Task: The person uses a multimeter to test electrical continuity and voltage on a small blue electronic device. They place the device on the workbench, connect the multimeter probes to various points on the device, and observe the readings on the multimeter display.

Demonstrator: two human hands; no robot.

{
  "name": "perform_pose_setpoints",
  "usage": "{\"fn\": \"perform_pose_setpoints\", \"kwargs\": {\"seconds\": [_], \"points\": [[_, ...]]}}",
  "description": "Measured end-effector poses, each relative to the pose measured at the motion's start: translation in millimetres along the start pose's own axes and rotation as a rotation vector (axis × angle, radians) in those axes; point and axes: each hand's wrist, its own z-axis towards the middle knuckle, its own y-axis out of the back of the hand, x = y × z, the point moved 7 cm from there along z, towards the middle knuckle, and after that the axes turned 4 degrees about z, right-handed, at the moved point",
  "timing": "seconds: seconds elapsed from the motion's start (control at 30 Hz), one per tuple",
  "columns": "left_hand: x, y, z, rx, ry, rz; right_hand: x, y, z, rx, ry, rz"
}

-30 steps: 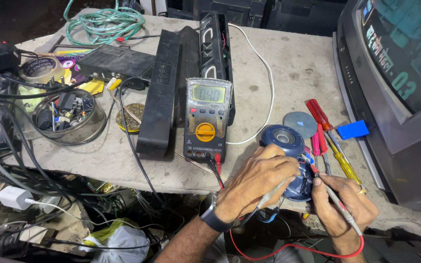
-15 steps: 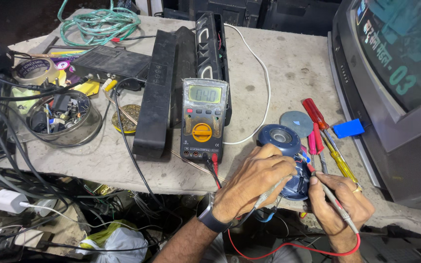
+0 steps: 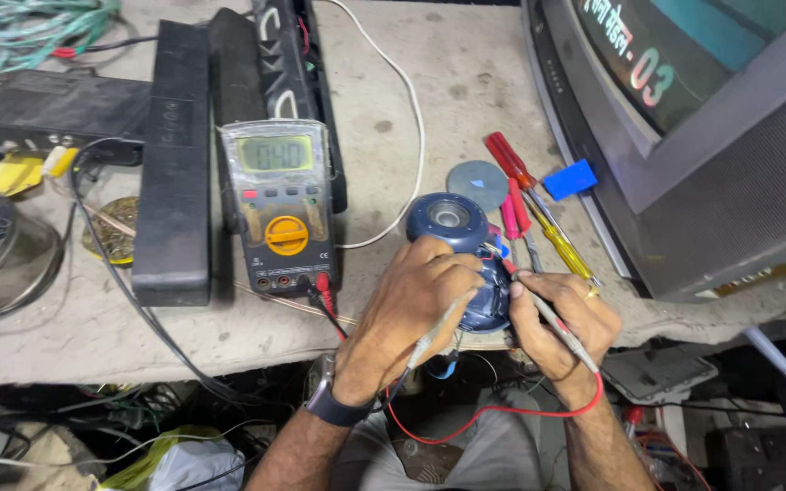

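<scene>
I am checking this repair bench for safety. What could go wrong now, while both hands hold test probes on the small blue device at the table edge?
1. The blue device sits at the edge of the table; a push from the left hand or right hand could tip it off.
2. The red lead hangs in a loop below the edge and might snag, pulling the multimeter.
3. The probe tips sit close together and might bridge contacts.
</scene>
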Motion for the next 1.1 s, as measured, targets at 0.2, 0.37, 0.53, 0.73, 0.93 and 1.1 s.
{"fn": "perform_pose_setpoints", "kwargs": {"seconds": [0.2, 0.37, 0.53, 0.73, 0.93, 1.1], "points": [[-1, 3, -2, 0.009, 0.028, -0.058, -1, 1, 1, -0.002, -0.009, -0.003], [-1, 3, -1, 0.015, 0.060, -0.046, -2, 0, 1, 0.001, -0.015, -0.006], [0, 3, -1, 0.008, 0.054, -0.047, -4, 0, 1, 0.004, -0.029, 0.007], [4, -2, 0, 0.021, 0.037, 0.007, -3, 0, 2, 0.001, -0.036, 0.000], [5, 3, -1, -0.020, 0.044, 0.003, -4, -3, 1, 0.015, -0.062, -0.011], [2, 14, -1, -0.042, 0.044, -0.027, -4, -6, 0, -0.008, -0.058, -0.002]]}}
